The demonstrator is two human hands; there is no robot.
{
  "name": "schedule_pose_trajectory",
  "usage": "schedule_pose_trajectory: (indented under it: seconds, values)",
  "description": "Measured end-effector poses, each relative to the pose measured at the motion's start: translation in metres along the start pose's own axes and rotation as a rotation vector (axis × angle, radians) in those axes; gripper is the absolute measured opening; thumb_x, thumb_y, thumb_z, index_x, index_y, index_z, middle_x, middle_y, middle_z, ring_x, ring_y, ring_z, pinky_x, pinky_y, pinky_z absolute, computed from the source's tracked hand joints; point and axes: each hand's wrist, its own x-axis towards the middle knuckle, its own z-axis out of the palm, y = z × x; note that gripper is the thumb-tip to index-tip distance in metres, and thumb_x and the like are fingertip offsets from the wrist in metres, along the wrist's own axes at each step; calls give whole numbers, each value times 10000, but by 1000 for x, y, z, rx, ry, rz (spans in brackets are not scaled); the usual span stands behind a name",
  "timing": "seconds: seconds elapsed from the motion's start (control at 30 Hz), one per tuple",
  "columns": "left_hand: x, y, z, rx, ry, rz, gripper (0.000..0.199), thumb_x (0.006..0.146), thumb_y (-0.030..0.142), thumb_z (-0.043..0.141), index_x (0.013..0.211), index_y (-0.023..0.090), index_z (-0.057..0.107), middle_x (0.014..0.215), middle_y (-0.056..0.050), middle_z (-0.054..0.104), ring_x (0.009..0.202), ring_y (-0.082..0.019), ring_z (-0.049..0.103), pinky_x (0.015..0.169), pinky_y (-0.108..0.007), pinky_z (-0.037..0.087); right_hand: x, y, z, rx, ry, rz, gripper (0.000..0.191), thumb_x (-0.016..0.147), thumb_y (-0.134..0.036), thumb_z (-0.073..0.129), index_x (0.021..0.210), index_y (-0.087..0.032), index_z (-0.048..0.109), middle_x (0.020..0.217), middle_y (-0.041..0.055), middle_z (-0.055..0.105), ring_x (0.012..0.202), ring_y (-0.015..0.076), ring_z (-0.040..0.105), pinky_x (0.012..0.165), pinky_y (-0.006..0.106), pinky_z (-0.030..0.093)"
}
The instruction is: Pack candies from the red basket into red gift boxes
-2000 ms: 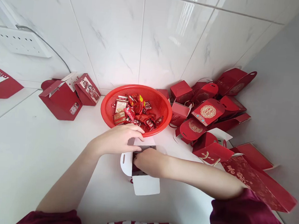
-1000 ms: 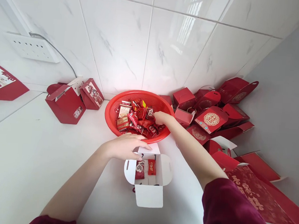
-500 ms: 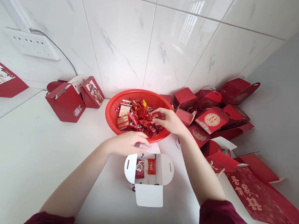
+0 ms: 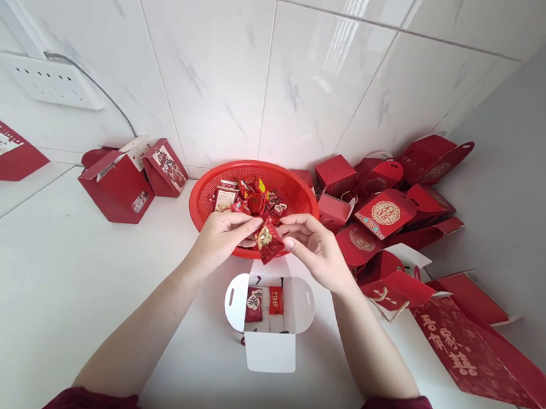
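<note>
Above the front rim of a red plastic basket (image 4: pixel 198 192), a red wrapped candy (image 4: pixel 270 241) with gold print is held up between my two hands. My left hand (image 4: pixel 220 237) pinches its left upper edge between thumb and fingers. On the other side, my right hand (image 4: pixel 319 252) has its thumb and fingers closed about the candy's right edge. Behind them, the basket holds several wrapped sweets (image 4: pixel 254 197) and a small cream-coloured packet (image 4: pixel 226 199). Just below my hands stands an open white-lined box (image 4: pixel 271 352), flaps spread, with two red packets (image 4: pixel 254 305) inside.
Several red gift boxes (image 4: pixel 386 213) are heaped to the right, beside a grey wall. A larger red bag (image 4: pixel 474 352) lies nearer. Two red boxes (image 4: pixel 118 186) stand on the left, below a wall socket (image 4: pixel 51 80). Another red box (image 4: pixel 7 152) is at far left.
My right hand has come out of the basket toward me with the red candy. My left hand has moved up from over the box's rear flap to the candy.
</note>
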Motion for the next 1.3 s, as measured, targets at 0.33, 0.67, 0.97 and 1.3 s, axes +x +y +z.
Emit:
schedule_pose_trajectory:
  seconds: [0.33,0.67,0.97,1.3]
  values:
    - [-3,0,-2,249,-51,55,344,864,494,626,881,176,757,833,-54,736,787,-199,697,678,-292,600,2,17,4,106,-116,110,349,838,-385,731,1112,-184,649,1054,74,720,955,188,690,907,391,559]
    - [-4,9,-6,223,-158,-8,262,866,435,648,958,202,724,924,-54,735,864,-187,701,653,-246,587,-4,4,-11,-54,-299,121,272,946,-287,585,1198,-187,577,1062,67,711,933,165,683,834,337,560]
    - [-14,28,-21,350,4,98,241,889,433,627,910,209,713,937,-40,737,908,-177,693,717,-240,590,-27,-29,-16,-671,-407,33,255,990,-242,476,1175,-214,649,1109,57,716,976,200,667,839,332,521]
    - [-55,-21,-32,587,86,105,154,905,344,601,938,215,678,972,-21,721,909,-180,670,770,-273,540,-93,8,-44,-626,-23,109,254,995,-390,486,1146,-241,625,1116,59,683,937,200,655,787,325,543]
